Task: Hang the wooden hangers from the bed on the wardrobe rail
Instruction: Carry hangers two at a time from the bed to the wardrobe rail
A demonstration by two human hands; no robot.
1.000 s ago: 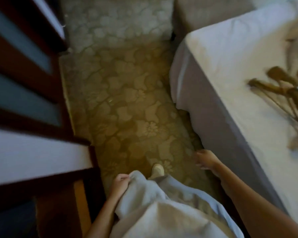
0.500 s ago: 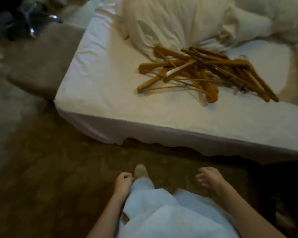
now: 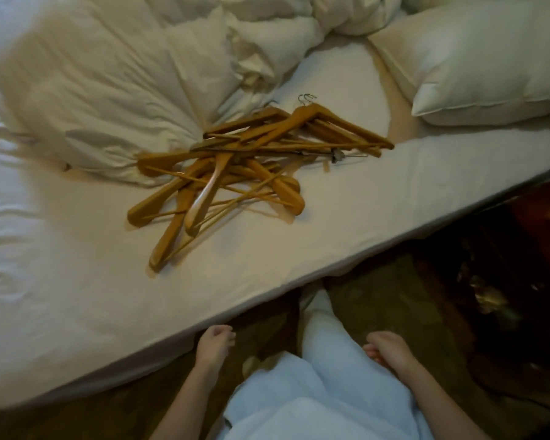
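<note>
Bed (image 3: 77, 281) edge near; hangers (image 3: 235, 166) piled, seemingly tangled.

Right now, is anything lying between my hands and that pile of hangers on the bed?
Nothing visible. Only bare sheet lies between the left hand, the right hand and the hangers.

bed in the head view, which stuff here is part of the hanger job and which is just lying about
Part of the job:
- pile of wooden hangers on the bed sheet
- left hand and right hand, both empty, low by the bed edge

Just lying about:
- crumpled duvet touching the pile
- pillow to the right
- patterned carpet
</note>
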